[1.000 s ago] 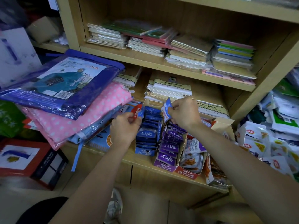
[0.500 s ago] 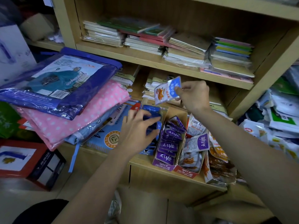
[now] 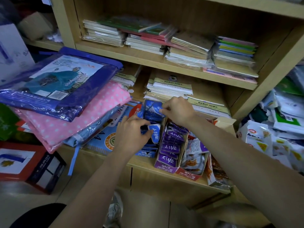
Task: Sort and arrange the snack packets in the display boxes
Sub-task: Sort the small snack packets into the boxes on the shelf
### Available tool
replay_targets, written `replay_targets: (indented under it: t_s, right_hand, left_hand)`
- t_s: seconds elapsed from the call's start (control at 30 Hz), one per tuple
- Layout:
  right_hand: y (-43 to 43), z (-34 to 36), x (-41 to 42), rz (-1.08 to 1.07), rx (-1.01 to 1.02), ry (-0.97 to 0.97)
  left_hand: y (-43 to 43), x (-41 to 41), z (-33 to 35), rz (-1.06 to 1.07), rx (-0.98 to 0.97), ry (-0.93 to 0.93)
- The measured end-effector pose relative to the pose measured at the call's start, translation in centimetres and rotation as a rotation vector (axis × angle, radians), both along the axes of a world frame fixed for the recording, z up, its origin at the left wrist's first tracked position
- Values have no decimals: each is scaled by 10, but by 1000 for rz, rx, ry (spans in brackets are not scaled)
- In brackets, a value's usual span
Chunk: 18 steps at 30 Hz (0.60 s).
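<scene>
risk: left hand (image 3: 131, 135) curls round 1 blue foil snack packet (image 3: 155, 133) at front of blue card display box (image 3: 145, 153); right hand (image 3: 179, 111) pinches 2nd blue packet (image 3: 153, 107) at its back. tight row prob buckles, spills into purple card box (image 3: 165, 167).

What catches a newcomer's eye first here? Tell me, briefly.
Both hands meet over the blue display box at centre: the right hand pinches a back packet, the left hand grips a front packet. Beside it on the right stands the purple display box; to the left lies a pink dotted package.
</scene>
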State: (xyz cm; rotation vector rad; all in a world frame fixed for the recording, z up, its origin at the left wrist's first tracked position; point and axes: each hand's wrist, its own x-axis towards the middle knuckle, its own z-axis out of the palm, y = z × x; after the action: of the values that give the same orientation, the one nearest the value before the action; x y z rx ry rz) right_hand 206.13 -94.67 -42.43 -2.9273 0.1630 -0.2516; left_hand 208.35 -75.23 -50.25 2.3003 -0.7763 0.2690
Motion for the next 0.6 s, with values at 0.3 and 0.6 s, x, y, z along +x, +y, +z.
replay_targets:
  t_s: [0.3,0.6]
  right_hand:
    - [-20,34,-52,-1,260,-131]
    - [-36,-44,-113,6,113,-45]
  left_hand:
    - [-9,-15,8,-138,-86,-104]
    - [-30,-32,3,-92,260,-193]
